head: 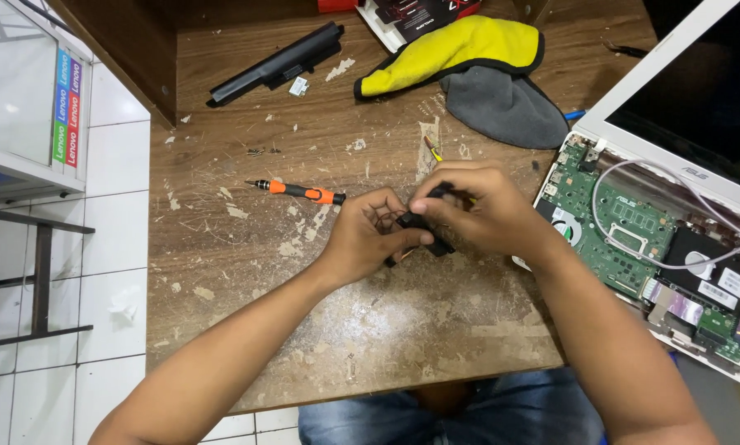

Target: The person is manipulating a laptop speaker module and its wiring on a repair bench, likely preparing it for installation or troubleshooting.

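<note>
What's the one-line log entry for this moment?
left hand: grips small black part | right hand: pinches same part | orange screwdriver: lying on wooden table | opened laptop: at right

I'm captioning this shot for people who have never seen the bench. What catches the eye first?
Both hands, left and right, meet mid-table around a small black part. At right lies an opened white laptop, its green board bare. A yellow cloth sits at the back, and an orange screwdriver left of the hands.

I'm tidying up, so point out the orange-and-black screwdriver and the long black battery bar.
Orange-and-black screwdriver (302, 192), head view, on its orange handle.
Long black battery bar (278, 63), head view, on its middle.
</note>
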